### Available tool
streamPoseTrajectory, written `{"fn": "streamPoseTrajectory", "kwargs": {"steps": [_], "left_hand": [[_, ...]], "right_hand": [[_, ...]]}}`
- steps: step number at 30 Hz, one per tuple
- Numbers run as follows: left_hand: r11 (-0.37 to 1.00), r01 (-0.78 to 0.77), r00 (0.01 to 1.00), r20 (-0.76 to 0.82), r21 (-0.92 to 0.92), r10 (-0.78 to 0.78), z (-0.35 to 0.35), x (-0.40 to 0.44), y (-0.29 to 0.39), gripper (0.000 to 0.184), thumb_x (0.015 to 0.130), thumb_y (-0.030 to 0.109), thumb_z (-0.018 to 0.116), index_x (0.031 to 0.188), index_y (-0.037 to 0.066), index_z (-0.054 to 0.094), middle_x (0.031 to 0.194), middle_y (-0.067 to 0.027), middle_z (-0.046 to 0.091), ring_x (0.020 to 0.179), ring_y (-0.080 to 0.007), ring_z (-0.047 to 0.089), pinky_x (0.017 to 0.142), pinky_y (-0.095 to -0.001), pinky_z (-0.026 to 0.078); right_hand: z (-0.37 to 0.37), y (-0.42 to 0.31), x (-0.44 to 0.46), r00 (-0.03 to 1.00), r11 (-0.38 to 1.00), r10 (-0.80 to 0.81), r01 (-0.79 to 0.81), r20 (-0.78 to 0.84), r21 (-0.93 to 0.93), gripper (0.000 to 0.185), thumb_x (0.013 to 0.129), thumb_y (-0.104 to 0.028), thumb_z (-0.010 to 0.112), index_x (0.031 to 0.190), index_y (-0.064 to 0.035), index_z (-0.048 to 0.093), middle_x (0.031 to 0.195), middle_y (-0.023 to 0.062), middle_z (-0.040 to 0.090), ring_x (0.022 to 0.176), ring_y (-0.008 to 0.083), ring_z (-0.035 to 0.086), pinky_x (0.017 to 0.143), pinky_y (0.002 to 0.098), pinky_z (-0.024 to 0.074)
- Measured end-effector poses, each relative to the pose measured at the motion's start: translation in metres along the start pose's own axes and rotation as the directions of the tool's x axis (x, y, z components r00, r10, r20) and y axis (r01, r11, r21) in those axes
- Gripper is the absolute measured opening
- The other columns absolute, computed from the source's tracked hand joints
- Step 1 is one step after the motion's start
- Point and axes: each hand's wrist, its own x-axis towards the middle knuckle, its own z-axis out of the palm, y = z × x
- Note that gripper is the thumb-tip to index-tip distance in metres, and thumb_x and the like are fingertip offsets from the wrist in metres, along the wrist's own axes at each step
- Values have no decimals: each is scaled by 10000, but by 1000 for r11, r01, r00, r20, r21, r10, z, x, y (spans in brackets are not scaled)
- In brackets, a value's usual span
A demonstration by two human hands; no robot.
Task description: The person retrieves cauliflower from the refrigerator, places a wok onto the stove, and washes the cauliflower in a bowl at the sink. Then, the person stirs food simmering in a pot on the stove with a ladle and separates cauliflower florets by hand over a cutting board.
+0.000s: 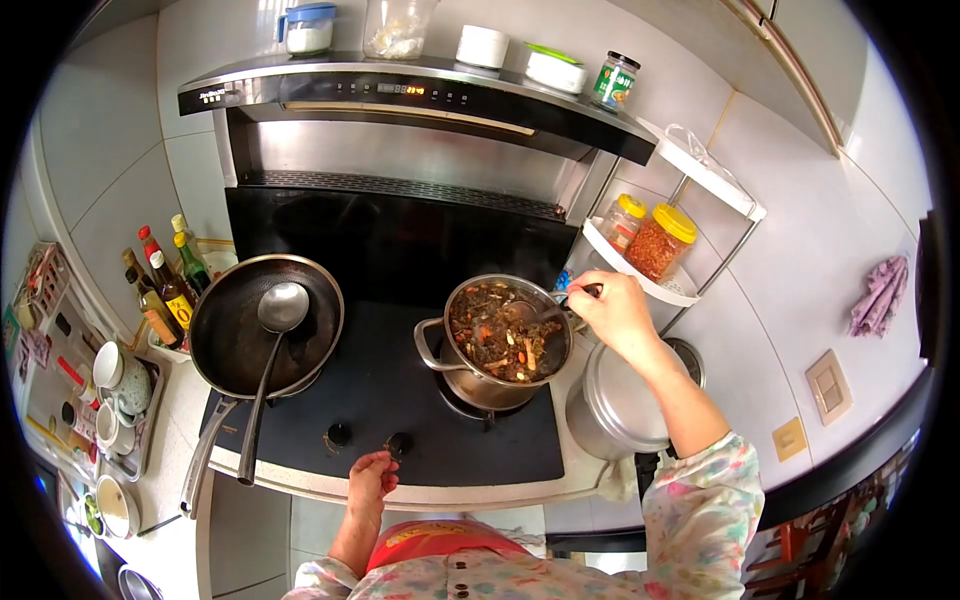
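On the right burner stands a steel pot (487,385) full of dark food with orange and pale pieces. Over its right rim my right hand (612,308) is closed on the dark handle end of a utensil (552,312), whose lower part is sunk in the food. My left hand (372,478) is at the stove's front edge, fingers curled together close to the right black knob (399,444); whether they touch it or hold anything is unclear. A second knob (339,434) is farther left.
A wok (225,345) with a ladle (283,308) rests on the left burner, handles jutting frontward. Bottles (175,290) crowd the left corner. Right of the stove are a lidded metal pot (620,400) and a shelf (640,268) with jars. The range hood (420,90) overhangs behind.
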Motion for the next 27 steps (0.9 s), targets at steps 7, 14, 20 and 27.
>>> {"fn": "streamPoseTrajectory", "kwargs": {"steps": [7,14,20,27], "left_hand": [[1000,25,1000,-19,2,-25,-3,4,-6,95,814,91,562,906,72,575,714,-72,610,498,-158,546,442,-263,445],[999,35,999,13,34,-36,1,0,-8,114,822,83,530,929,76,571,736,-52,614,511,-120,541,465,-244,447],[998,28,999,28,51,-30,5,-3,-5,121,822,88,533,936,69,570,740,-56,617,512,-123,545,468,-244,448],[998,33,999,9,52,-33,0,-3,-7,132,825,92,531,950,68,565,736,-57,615,513,-124,545,468,-245,448]], "right_hand": [[2,-24,-14,976,976,-215,214,40,41,167,737,-177,603,819,-41,655,666,168,610,622,302,619,599,354,497],[20,-21,-38,935,943,-331,331,127,23,125,727,-142,608,799,-50,651,723,134,630,620,296,616,568,372,501],[36,10,-43,930,940,-340,342,142,11,135,733,-153,615,829,-71,661,734,124,623,605,295,606,547,374,496],[10,5,-29,901,897,-433,428,-21,-108,156,715,-139,635,860,-88,661,668,85,542,571,266,570,513,368,483]]}}
